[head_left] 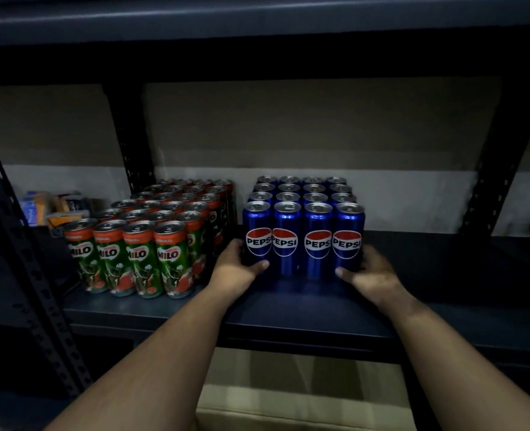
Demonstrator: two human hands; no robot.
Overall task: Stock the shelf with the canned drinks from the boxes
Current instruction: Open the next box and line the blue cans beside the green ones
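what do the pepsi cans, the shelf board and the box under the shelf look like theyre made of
Pepsi cans: thin metal, probably aluminium, glossy blue print; bare silvery lids with pull tabs and sharp highlights down the sides.
Shelf board: dark with a dull matt sheen; painted metal or laminate, cannot tell which.
Box under the shelf: looks like cardboard, plain matt tan, though dimly lit.

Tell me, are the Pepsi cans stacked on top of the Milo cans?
No, the Pepsi cans stand on the shelf beside the Milo cans, apart.
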